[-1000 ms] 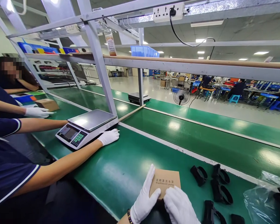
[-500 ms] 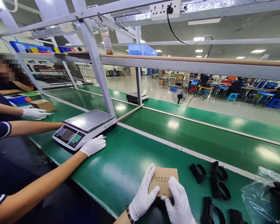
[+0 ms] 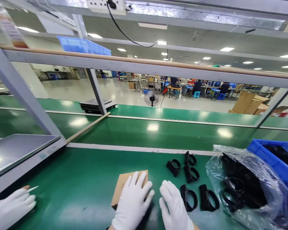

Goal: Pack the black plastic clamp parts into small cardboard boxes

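My left hand (image 3: 133, 199), in a white glove, lies over a small brown cardboard box (image 3: 120, 188) with its fingers spread across the top. It covers much of the box, including any printing. To the right, my gloved right hand (image 3: 174, 204) is open and holds nothing, its thumb apart from the fingers. Just beyond it are several black ring-shaped clamps (image 3: 189, 198) on the green work surface (image 3: 86, 179). A clear plastic bag (image 3: 213, 169) with more black parts inside lies farther right.
A blue bin (image 3: 256, 147) with black parts stands at the right. On the left are a weighing scale (image 3: 21, 150) and a co-worker's gloved hand (image 3: 14, 204) with a thin white object. A wooden stick (image 3: 87, 127) crosses the belt near a frame post (image 3: 28, 86).
The view has swung right. My left hand has gone from the box's side to its top, and my right hand has let go of the box and moved toward the clamps.
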`<state>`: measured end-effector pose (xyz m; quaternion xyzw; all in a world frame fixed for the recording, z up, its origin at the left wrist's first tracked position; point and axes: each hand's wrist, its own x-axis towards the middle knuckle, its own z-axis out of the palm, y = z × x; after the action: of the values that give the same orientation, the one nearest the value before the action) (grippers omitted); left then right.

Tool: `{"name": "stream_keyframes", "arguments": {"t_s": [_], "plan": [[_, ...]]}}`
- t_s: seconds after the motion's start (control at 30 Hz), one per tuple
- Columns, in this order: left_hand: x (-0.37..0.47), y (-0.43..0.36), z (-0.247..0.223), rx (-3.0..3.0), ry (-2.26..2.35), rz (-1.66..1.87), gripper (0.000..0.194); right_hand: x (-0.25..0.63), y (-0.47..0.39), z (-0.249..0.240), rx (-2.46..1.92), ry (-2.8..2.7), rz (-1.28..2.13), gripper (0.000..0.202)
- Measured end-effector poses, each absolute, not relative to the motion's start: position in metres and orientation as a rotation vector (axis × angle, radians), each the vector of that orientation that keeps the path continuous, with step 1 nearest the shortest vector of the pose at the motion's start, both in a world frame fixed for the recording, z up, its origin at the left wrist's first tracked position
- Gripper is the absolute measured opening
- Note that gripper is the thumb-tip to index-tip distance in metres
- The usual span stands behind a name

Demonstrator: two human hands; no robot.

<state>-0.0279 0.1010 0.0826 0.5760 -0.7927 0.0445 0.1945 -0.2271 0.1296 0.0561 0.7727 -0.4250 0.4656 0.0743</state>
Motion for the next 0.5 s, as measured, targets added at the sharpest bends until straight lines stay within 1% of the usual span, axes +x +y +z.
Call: {"name": "stream_keyframes", "arguments": {"t_s": [0.1, 0.17, 0.23, 0.3, 0.33, 0.4, 0.43, 0.5], "plan": [[0.010, 0.085, 0.095, 1.767, -2.210, 0.272, 0.028, -0.272, 0.138, 0.046, 2.241, -1.211, 1.113, 0.048], [0.040, 0.077, 0.102, 1.960, -2.088, 0.446, 0.034, -0.299, 0.143, 0.032, 2.134, -1.275, 0.908, 0.045], [0.062, 0.071, 0.104, 2.110, -1.901, 0.641, 0.043, -0.317, 0.146, 0.016, 2.053, -1.334, 0.734, 0.050], [0.070, 0.063, 0.102, 2.191, -1.747, 0.733, 0.050, -0.323, 0.147, 0.003, 2.052, -1.394, 0.615, 0.053], [0.068, 0.058, 0.098, 2.209, -1.729, 0.722, 0.052, -0.322, 0.147, -0.001, 2.070, -1.429, 0.577, 0.050], [0.054, 0.045, 0.087, 2.252, -1.788, 0.600, 0.055, -0.310, 0.143, -0.005, 2.110, -1.524, 0.529, 0.037], [0.042, 0.038, 0.080, 2.279, -1.851, 0.493, 0.057, -0.300, 0.139, -0.005, 2.134, -1.560, 0.511, 0.031], [0.017, 0.023, 0.064, 2.344, -1.964, 0.230, 0.059, -0.278, 0.130, -0.001, 2.220, -1.592, 0.494, 0.028]]}}
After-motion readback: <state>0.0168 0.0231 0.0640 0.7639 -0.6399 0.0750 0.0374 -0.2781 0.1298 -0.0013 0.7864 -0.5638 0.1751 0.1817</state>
